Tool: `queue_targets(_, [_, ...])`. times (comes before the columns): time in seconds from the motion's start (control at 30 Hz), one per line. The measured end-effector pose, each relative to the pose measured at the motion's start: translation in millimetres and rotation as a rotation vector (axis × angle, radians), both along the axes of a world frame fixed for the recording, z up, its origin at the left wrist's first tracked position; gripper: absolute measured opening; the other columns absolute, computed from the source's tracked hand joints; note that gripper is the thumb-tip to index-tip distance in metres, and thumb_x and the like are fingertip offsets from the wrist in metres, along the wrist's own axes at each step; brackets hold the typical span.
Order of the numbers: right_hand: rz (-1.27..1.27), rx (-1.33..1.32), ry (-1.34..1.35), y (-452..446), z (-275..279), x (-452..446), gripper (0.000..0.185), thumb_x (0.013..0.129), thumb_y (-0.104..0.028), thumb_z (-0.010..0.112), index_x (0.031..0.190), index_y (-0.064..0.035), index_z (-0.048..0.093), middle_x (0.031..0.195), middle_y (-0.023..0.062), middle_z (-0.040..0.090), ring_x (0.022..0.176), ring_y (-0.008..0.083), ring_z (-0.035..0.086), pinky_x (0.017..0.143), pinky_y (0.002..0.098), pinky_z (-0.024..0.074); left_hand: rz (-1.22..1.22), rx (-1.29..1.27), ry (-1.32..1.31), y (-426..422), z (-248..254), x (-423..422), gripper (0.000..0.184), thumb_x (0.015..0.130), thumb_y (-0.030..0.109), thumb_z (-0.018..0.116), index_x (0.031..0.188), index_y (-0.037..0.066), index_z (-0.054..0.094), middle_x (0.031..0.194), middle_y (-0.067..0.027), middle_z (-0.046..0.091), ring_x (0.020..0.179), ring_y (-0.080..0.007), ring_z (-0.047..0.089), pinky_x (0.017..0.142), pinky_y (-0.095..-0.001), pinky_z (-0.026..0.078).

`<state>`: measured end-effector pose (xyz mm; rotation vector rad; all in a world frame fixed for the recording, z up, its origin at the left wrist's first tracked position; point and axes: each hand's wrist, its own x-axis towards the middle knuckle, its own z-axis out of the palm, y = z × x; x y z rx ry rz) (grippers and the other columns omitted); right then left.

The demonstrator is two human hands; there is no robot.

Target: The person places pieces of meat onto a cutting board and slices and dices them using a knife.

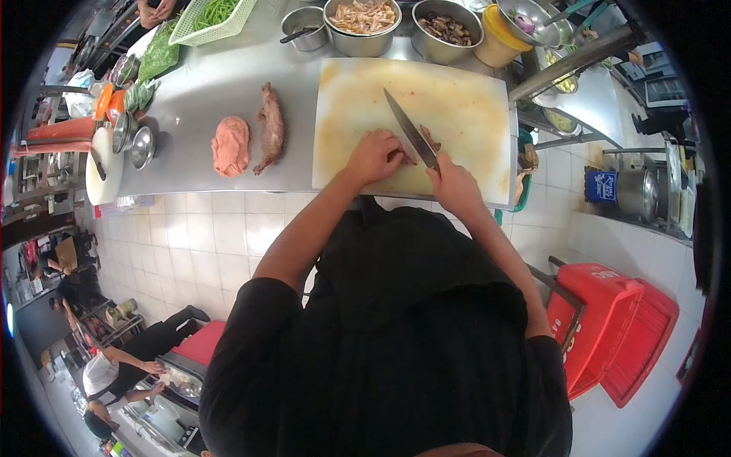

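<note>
On the white, yellow-stained cutting board (358, 95), my right hand (457, 186) is closed around the handle of a kitchen knife (411, 128). The blade points up and to the left across the board. Beside it, my left hand (377, 156) has its fingers curled down on a piece of brownish meat (410, 158), mostly hidden under the fingertips. A small reddish-brown strip of meat (430, 137) lies just right of the blade. Left of the board, a long reddish piece of meat (270, 129) and a crumpled pink cloth-like bundle (230, 146) rest on the steel table.
Behind the board stand a pot of pale sliced pieces (364, 34), a pot of dark pieces (448, 46) and a yellow bucket (499, 46). A basket of green beans (209, 34) sits at back left. A red bin (594, 320) is behind right; a co-worker (114, 373) works behind left.
</note>
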<state>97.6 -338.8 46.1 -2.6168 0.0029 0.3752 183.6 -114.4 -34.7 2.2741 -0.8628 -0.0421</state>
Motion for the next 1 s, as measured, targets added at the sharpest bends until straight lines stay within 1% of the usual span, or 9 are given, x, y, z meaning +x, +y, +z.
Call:
queue_targets(0.2, [0.068,-0.099,0.137,17.2,17.4,8.7,0.028,0.105,-0.027,0.059,0.117,-0.0033,0.05,0.095,0.0305,0.073,0.094,0.0526,0.071,0.084,0.0634,0.0541,-0.004,-0.043,-0.092,0.9,-13.9,0.1,0.016,0.085,0.018,0.073,0.099,0.011,0.075,0.105,-0.0105,0.067,0.106,-0.0347,0.061,0.093,-0.048,0.049])
queue_targets(0.3, [0.081,-0.122,0.164,21.7,19.0,9.1,0.029,0.105,-0.027,0.059,0.117,-0.003,0.05,0.096,0.0305,0.073,0.096,0.0526,0.071,0.085,0.0632,0.0538,0.007,0.001,-0.12,-0.6,-16.3,2.2,0.012,0.085,0.021,0.073,0.094,0.014,0.077,0.103,-0.0045,0.068,0.107,-0.0286,0.061,0.092,-0.0447,0.046])
queue_targets(0.4, [0.077,-0.125,0.183,26.8,25.4,14.2,0.028,0.105,-0.027,0.059,0.117,-0.0033,0.05,0.096,0.0307,0.073,0.097,0.0526,0.071,0.086,0.0633,0.0536,0.011,-0.008,-0.033,1.5,-11.8,0.3,0.016,0.087,0.02,0.073,0.099,0.011,0.076,0.11,-0.0101,0.068,0.11,-0.0344,0.061,0.097,-0.0498,0.047])
queue_targets(0.47, [0.045,-0.11,0.19,29.1,19.0,15.0,0.026,0.105,-0.026,0.058,0.116,-0.0041,0.051,0.096,0.0311,0.072,0.097,0.0526,0.07,0.086,0.0634,0.0534,0.015,-0.026,-0.076,2.0,-13.1,3.4,0.013,0.087,0.022,0.074,0.095,0.014,0.077,0.107,-0.0067,0.068,0.11,-0.0307,0.061,0.095,-0.0471,0.046])
queue_targets(0.5, [0.038,-0.089,0.153,28.2,1.8,9.5,0.025,0.105,-0.026,0.059,0.116,-0.0047,0.051,0.095,0.031,0.072,0.096,0.0527,0.07,0.085,0.0636,0.0535,0.014,-0.034,-0.094,2.2,-15.7,0.9,0.011,0.087,0.023,0.074,0.094,0.015,0.077,0.106,-0.005,0.069,0.109,-0.0289,0.061,0.093,-0.0457,0.046])
queue_targets(0.57, [0.014,-0.046,0.059,24.2,-34.6,1.6,0.024,0.104,-0.026,0.06,0.115,-0.0059,0.051,0.094,0.0307,0.072,0.094,0.0529,0.071,0.084,0.064,0.0537,-0.004,-0.034,-0.09,3.8,-21.0,-2.6,0.013,0.088,0.021,0.074,0.098,0.013,0.076,0.108,-0.0077,0.068,0.111,-0.0322,0.061,0.096,-0.0469,0.046])
queue_targets(0.77, [-0.025,0.034,-0.086,8.3,-34.3,17.9,0.028,0.102,-0.026,0.065,0.115,-0.006,0.051,0.084,0.0288,0.071,0.082,0.054,0.068,0.073,0.064,0.0519,-0.065,-0.036,0.001,12.9,-10.5,-2.7,0.012,0.088,0.017,0.074,0.099,0.013,0.074,0.104,-0.009,0.067,0.108,-0.0342,0.061,0.096,-0.0485,0.047])
queue_targets(0.87, [-0.046,0.045,-0.043,2.5,-15.6,10.3,0.032,0.102,-0.03,0.063,0.12,-0.0058,0.053,0.088,0.03,0.072,0.086,0.0532,0.07,0.077,0.0643,0.0538,-0.064,-0.061,-0.002,25.0,-8.3,-5.7,0.012,0.087,0.014,0.074,0.099,0.013,0.074,0.101,-0.009,0.066,0.104,-0.0347,0.061,0.093,-0.0483,0.049])
queue_targets(1.0, [0.016,0.084,-0.015,1.5,-21.9,-2.4,0.031,0.102,-0.031,0.064,0.118,-0.0056,0.055,0.088,0.03,0.072,0.087,0.0537,0.07,0.078,0.0641,0.0535,-0.036,-0.096,-0.077,27.7,-14.4,-9.9,0.015,0.086,0.009,0.073,0.101,0.012,0.074,0.101,-0.009,0.066,0.101,-0.0348,0.063,0.092,-0.047,0.05])
